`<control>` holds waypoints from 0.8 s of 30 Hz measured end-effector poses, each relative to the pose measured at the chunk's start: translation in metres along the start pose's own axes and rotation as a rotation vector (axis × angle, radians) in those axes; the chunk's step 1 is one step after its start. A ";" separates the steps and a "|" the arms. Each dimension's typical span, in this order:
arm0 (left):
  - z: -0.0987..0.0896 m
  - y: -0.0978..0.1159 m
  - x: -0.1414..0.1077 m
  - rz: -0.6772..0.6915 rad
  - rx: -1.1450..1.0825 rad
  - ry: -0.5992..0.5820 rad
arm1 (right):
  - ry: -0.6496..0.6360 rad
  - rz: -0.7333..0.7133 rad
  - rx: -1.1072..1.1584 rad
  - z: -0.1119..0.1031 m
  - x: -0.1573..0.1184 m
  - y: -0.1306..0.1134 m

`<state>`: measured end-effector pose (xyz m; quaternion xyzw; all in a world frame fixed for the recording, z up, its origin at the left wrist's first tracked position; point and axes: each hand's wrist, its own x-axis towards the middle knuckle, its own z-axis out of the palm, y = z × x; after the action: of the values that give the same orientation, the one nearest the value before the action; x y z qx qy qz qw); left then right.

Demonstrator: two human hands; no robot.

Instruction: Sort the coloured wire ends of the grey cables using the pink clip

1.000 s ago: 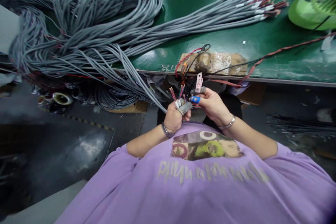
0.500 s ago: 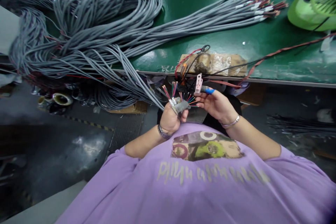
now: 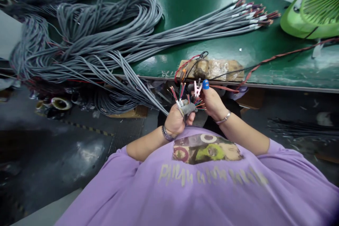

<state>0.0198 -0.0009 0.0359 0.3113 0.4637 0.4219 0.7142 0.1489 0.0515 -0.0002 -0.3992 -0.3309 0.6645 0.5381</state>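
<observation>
Angled inward, the left hand [image 3: 177,120] clasps gray cables [image 3: 160,107]; the right hand [image 3: 213,103] pinches a pink clip [image 3: 196,89].

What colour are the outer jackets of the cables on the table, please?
The cable jackets are grey, as the head view shows.

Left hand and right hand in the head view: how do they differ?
The left hand wears a dark linked band; the right hand wears a slim bangle. The left has a grey wrap, the right a blue one. The left grips grey cables; the right is at a pink clip, its grip unclear. Both have bare forearms.
</observation>
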 end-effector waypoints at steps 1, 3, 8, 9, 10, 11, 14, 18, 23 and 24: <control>0.000 0.000 0.000 -0.003 -0.001 0.008 | -0.018 0.053 0.030 0.001 0.002 -0.001; 0.001 -0.001 0.001 -0.011 0.001 0.024 | -0.040 0.148 0.099 0.004 0.004 -0.003; 0.002 -0.002 0.003 -0.023 0.003 0.039 | -0.012 0.209 0.252 0.008 0.008 -0.006; 0.002 -0.002 0.003 -0.023 0.005 0.043 | -0.003 0.214 0.263 0.008 0.008 -0.006; 0.002 -0.003 0.004 -0.025 0.010 0.045 | 0.006 0.219 0.266 0.008 0.008 -0.006; 0.001 -0.004 0.004 -0.025 0.015 0.047 | 0.015 0.223 0.264 0.008 0.009 -0.006; 0.000 -0.006 0.004 -0.022 0.029 0.049 | 0.026 0.221 0.258 0.007 0.009 -0.005; -0.001 -0.007 0.004 -0.021 0.030 0.042 | -0.034 0.186 0.248 0.005 0.009 -0.003; 0.000 -0.006 0.006 -0.016 0.022 0.034 | 0.005 0.208 0.258 0.007 0.008 -0.003; 0.000 -0.006 0.006 -0.017 0.025 0.035 | 0.010 0.210 0.255 0.007 0.008 -0.003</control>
<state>0.0230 0.0014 0.0283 0.3088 0.4843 0.4152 0.7055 0.1431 0.0601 0.0048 -0.3634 -0.1979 0.7516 0.5136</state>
